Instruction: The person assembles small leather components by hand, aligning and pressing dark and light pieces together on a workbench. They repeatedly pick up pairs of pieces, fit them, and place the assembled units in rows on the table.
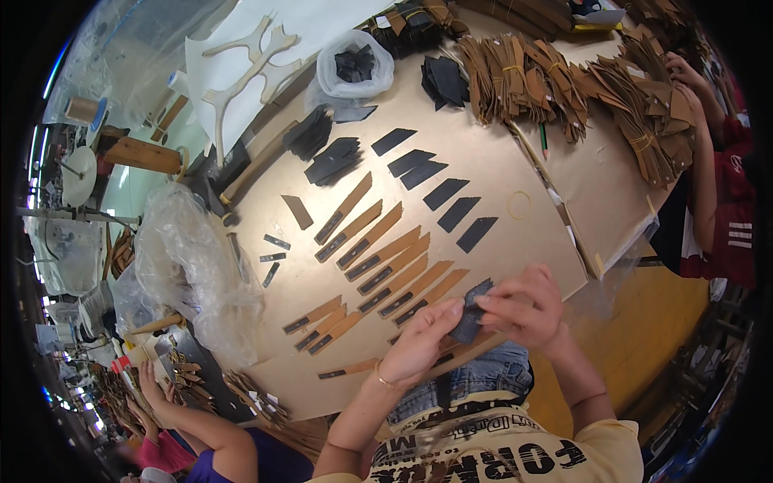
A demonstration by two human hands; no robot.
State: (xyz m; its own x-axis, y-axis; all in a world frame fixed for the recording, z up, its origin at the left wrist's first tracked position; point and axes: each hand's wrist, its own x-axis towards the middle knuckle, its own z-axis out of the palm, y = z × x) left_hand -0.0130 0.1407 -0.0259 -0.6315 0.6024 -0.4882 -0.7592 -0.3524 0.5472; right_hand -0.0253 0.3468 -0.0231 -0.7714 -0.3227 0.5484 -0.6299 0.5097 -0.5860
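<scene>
Dark, near-black material makes up the small flat piece [471, 310] pinched between both hands at the near edge of the work board [515, 161], over the person's lap. Left hand [423, 342] is closed around a long tan strip [475, 350], with its fingertips also touching the lower side of the dark piece. Right hand [523, 306] is partly curled, thumb and fingers gripping the upper right edge of the same dark piece. The tan strip runs below and behind the piece, slanting up to the right.

On the board just beyond the hands lies a diagonal row of tan strips with dark ends [386, 262], side by side and slightly overlapping. A second, shorter group of 3 similar strips [322, 326] lies to their left, and 1 single strip [346, 370] lies nearest the board's edge. Farther up, a row of 6 dark parallelogram pieces [439, 189] lies apart from one another. Stacks of dark pieces [330, 157] sit beyond these, beside a clear plastic bag [354, 68] holding more dark pieces. Bundles of tan cut pieces [555, 84] fill the far right of the table.

Another person's hands [684, 80] rest on the bundles at upper right. A third person's hands [157, 386] work at lower left beside crumpled clear plastic sheeting [193, 258].
</scene>
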